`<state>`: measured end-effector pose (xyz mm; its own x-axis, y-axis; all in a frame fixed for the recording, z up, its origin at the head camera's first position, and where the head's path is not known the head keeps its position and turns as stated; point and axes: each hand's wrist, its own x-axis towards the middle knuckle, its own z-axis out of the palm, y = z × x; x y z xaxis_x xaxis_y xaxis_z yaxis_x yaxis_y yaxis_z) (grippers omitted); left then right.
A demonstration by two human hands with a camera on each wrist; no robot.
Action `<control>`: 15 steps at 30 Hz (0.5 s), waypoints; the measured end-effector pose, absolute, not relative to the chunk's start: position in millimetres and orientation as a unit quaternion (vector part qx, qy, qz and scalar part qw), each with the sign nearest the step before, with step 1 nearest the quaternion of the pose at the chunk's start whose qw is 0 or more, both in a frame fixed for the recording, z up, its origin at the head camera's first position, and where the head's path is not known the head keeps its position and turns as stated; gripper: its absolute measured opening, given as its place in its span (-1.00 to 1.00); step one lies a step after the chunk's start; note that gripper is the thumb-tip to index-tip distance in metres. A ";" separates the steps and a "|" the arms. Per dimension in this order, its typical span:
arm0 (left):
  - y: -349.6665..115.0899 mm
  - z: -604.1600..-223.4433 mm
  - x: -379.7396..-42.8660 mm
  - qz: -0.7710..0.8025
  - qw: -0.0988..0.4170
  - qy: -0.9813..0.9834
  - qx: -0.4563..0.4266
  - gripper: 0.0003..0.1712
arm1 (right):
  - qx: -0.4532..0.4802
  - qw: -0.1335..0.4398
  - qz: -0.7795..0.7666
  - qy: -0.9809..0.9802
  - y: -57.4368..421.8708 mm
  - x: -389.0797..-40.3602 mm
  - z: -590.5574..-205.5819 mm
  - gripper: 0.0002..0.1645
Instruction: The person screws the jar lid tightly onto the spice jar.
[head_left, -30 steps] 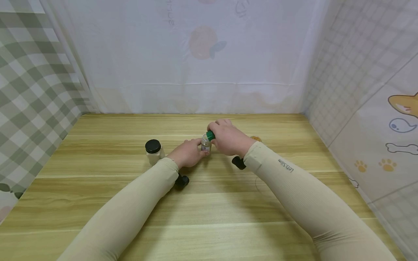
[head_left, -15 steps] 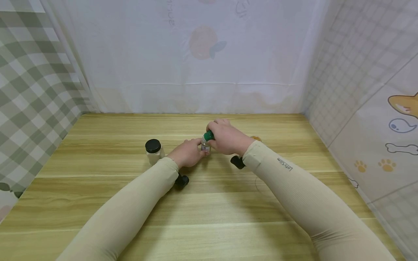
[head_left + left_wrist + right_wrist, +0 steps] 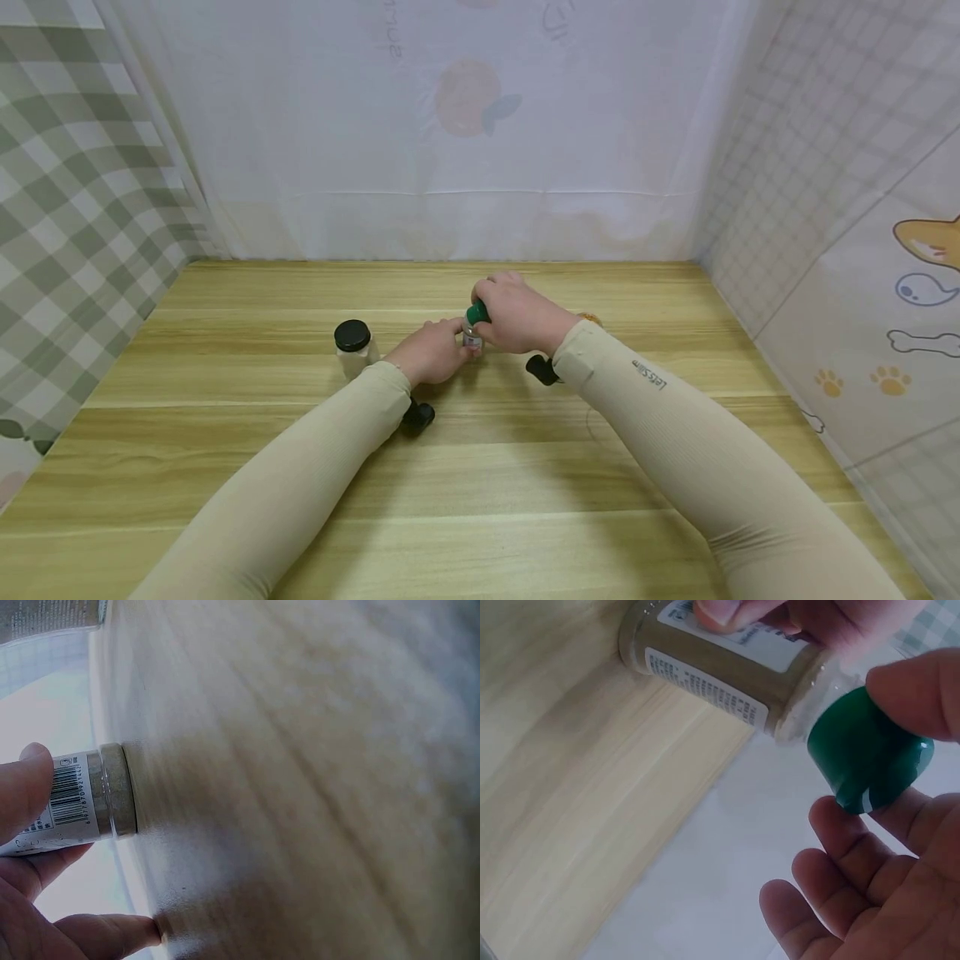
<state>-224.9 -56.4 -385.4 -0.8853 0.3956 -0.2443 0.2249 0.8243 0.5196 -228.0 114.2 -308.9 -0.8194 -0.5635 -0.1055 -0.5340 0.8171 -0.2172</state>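
A small clear spice jar (image 3: 472, 342) with a white label stands upright on the table, filled with brownish powder. My left hand (image 3: 433, 350) grips it, the thumb lying over the label (image 3: 71, 799) in the left wrist view. At the jar's top is a green cap (image 3: 866, 754), which my right hand (image 3: 517, 317) pinches between thumb and fingers. The cap sits over the jar's mouth, with the clear neck (image 3: 817, 697) showing just below it. In the right wrist view, the other right fingers (image 3: 787, 907) are spread away from the jar.
A pale-filled jar with a black lid (image 3: 352, 336) stands left of my left wrist. One black-capped item (image 3: 417, 417) lies by my left forearm, another black cap (image 3: 542, 369) under my right wrist. Something orange-yellow (image 3: 591, 318) shows behind that wrist. A white curtain (image 3: 480, 167) hangs beyond the table.
My right hand has moved slightly left, bringing the green cap from beside the open mouth onto the jar's top. The left hand and jar have stayed put.
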 end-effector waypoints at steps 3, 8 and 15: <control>-56.7 -384.7 -224.5 0.244 0.173 0.939 0.167 -0.60 | -0.294 0.082 -0.071 0.950 112.5 -229.9 -306.7 -0.71; -57.3 -384.6 -224.3 0.242 0.174 0.939 0.170 -0.60 | -0.306 0.086 -0.047 0.947 109.1 -232.3 -302.3 -0.70; -57.7 -383.3 -224.4 0.246 0.176 0.937 0.175 -0.61 | -0.325 0.088 0.004 0.942 103.6 -234.0 -298.3 -0.73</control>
